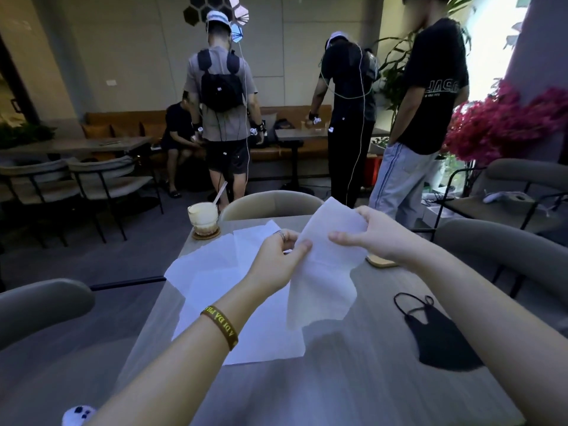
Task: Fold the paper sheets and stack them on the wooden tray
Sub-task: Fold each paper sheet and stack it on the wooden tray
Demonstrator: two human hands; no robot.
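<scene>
A white paper sheet hangs above the table, held by both hands. My left hand pinches its left edge between thumb and fingers. My right hand grips its upper right part, fingers curled over the top. Several loose paper sheets lie spread flat on the grey table, under and left of my left arm. The edge of a wooden tray shows just below my right wrist; most of it is hidden by the arm and the held sheet.
A glass of iced drink with a straw stands on a coaster at the table's far left corner. A black face mask lies at the right. Chairs surround the table. Several people stand behind it, beyond the far chair.
</scene>
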